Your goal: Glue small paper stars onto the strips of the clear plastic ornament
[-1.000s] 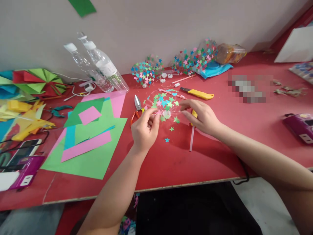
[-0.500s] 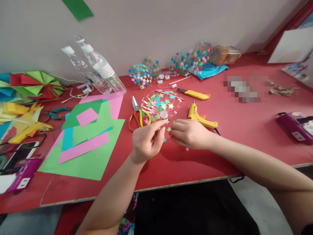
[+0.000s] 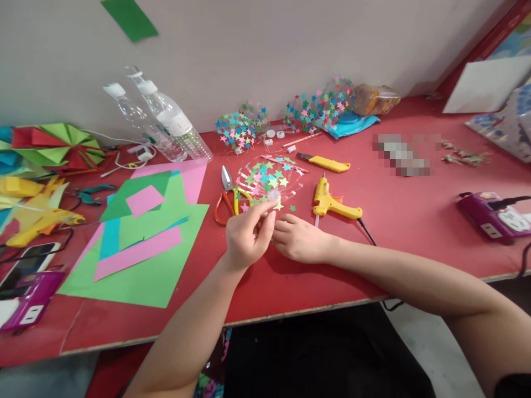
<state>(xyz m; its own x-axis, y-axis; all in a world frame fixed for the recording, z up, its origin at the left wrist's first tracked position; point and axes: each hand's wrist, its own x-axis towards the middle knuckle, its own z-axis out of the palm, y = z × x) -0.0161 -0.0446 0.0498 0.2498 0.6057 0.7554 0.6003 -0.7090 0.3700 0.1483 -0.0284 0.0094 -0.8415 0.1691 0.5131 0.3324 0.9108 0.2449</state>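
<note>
My left hand [image 3: 250,233] is closed in a pinch, thumb against bent fingers, above the table's near middle; whatever it grips is hidden. Beside it, almost touching, my right hand [image 3: 299,237] has its fingertips bent together and pointing down at the table, so I cannot make out what they hold. Just beyond both hands lies a clear plastic piece cut into strips [image 3: 271,196], with paper stars [image 3: 267,176] in green, blue and pink on it. A loose green star [image 3: 292,208] rests near my right fingers.
Scissors [image 3: 226,193] lie left of the stars. A yellow glue gun [image 3: 337,205] and yellow utility knife [image 3: 327,163] lie to the right. Coloured paper sheets [image 3: 166,287] cover the left. Clear bottles [image 3: 176,122] and star-covered balls [image 3: 236,131] stand along the wall.
My right hand has moved left and slightly down, from beside the glue gun to right against my left hand. My left hand stays pinched in nearly the same spot. The view has shifted slightly.
</note>
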